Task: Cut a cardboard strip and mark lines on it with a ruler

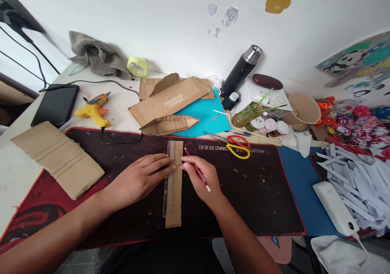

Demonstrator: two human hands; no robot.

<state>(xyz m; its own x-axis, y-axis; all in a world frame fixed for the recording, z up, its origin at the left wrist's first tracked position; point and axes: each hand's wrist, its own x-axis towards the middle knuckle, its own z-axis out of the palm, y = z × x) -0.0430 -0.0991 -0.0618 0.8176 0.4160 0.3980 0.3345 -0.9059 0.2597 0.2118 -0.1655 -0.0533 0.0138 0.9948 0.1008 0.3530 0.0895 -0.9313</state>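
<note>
A narrow cardboard strip lies upright in view on the dark mat, with a clear ruler along its left side. My left hand rests flat with fingers spread, its fingertips pressing on the ruler and strip. On the strip's right edge are the fingertips of my right hand, which is closed around a red and black pencil. The pencil's tip points up and left, away from the strip, and its eraser end points toward me.
Scissors with red and yellow handles lie at the mat's back edge. A yellow glue gun and a cardboard piece are at left. Behind are cut cardboard, blue paper and a black flask; paper strips lie right.
</note>
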